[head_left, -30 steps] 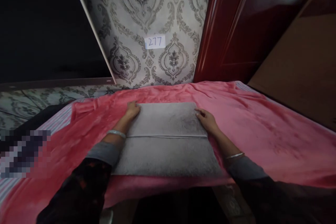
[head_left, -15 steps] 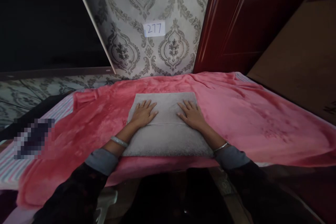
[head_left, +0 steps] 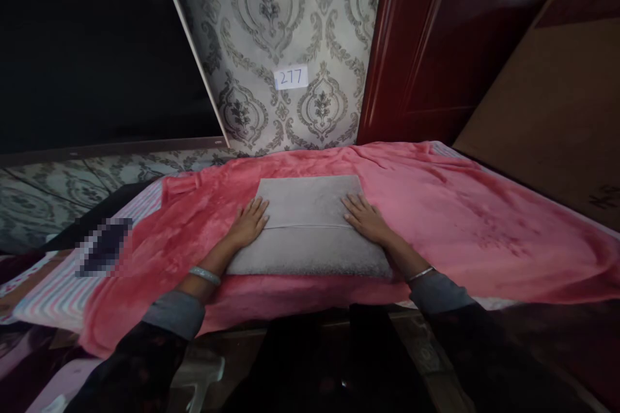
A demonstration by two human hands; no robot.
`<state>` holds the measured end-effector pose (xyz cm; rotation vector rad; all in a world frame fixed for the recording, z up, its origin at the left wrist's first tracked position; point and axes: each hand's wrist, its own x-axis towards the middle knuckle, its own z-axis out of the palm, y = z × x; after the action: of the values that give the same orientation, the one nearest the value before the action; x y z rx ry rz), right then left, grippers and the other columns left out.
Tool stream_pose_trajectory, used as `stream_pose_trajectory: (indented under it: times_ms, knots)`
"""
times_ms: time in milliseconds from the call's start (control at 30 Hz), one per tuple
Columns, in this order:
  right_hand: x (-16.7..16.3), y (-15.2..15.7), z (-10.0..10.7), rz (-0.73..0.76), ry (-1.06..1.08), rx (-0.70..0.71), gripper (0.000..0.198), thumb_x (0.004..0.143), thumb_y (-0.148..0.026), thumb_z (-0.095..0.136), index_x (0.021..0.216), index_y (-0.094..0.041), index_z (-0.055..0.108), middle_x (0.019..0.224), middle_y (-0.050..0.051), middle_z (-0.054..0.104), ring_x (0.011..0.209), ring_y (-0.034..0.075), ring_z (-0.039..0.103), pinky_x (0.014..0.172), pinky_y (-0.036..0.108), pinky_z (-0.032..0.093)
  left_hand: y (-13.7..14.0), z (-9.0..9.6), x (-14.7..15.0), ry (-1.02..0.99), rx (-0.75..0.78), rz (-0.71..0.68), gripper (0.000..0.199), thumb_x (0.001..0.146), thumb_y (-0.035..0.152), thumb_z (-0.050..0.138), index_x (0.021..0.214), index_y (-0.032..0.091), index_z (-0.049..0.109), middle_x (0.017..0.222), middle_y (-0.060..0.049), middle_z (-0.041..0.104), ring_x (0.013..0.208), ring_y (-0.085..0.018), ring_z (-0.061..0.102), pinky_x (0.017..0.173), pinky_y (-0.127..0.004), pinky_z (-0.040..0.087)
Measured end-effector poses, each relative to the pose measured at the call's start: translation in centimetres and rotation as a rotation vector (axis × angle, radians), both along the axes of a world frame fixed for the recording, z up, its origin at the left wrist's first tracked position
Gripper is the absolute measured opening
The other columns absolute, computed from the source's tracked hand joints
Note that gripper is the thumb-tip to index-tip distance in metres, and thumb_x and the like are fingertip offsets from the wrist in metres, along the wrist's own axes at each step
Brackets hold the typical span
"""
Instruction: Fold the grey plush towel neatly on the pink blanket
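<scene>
A grey plush cloth (head_left: 310, 251), folded into a flat rectangle, lies in the middle of a pink blanket (head_left: 445, 232). A thin seam or fold line crosses it from side to side. My left hand (head_left: 248, 222) rests flat at its left edge, fingers stretched out and pointing away from me. On the opposite edge lies my right hand (head_left: 368, 219), its fingers spread on the cloth. Neither hand grips anything. Each wrist wears a bracelet.
A large dark screen (head_left: 97, 51) hangs at the left, low over the bed. Behind stand the patterned wall with a paper reading 277 (head_left: 291, 77) and a dark red door (head_left: 421, 45). A big cardboard box (head_left: 557, 97) leans at the right. Striped fabric (head_left: 53, 297) shows at the left.
Both hands have slid outward, from the upper face of the grey cloth to its left and right edges. The camera view has tilted up slightly. The cloth stays folded.
</scene>
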<state>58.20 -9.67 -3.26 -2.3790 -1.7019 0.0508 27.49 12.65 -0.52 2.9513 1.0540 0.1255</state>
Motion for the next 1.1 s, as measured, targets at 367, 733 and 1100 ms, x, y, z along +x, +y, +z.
stream_pose_trajectory:
  times_ms: [367,733,1100]
  knots:
    - [-4.3,-1.7,4.3,0.053,-0.048,0.013,0.059,0.102,-0.041,0.035,0.157,-0.021,0.032,0.164,0.013,0.025,0.151,0.031,0.020,0.116,0.057,0.027,-6.7,3.3,4.6,-0.017,-0.033,-0.187,0.061,0.100,0.050,0.034,0.156,0.026,0.031,0.166,-0.010,0.022,0.154,-0.031,0.014,0.120,-0.061,0.017]
    - [-6.3,-1.5,1.0,0.126,0.006,0.142,0.047,0.102,-0.037,0.039,0.146,-0.025,0.051,0.156,0.007,0.043,0.145,0.027,0.034,0.117,0.050,0.028,-9.9,0.0,4.8,-0.177,0.012,-0.340,0.043,0.101,0.034,0.041,0.140,0.022,0.054,0.150,-0.010,0.050,0.139,-0.027,0.043,0.116,-0.050,0.035]
    - [-5.0,-0.4,1.8,0.156,-0.024,0.242,0.021,0.095,-0.024,0.059,0.112,-0.025,0.073,0.113,0.008,0.066,0.108,0.024,0.056,0.093,0.038,0.044,-9.1,1.0,5.9,-0.163,0.093,-0.267,0.024,0.096,0.015,0.045,0.105,0.018,0.067,0.103,-0.010,0.063,0.098,-0.024,0.058,0.088,-0.039,0.051]
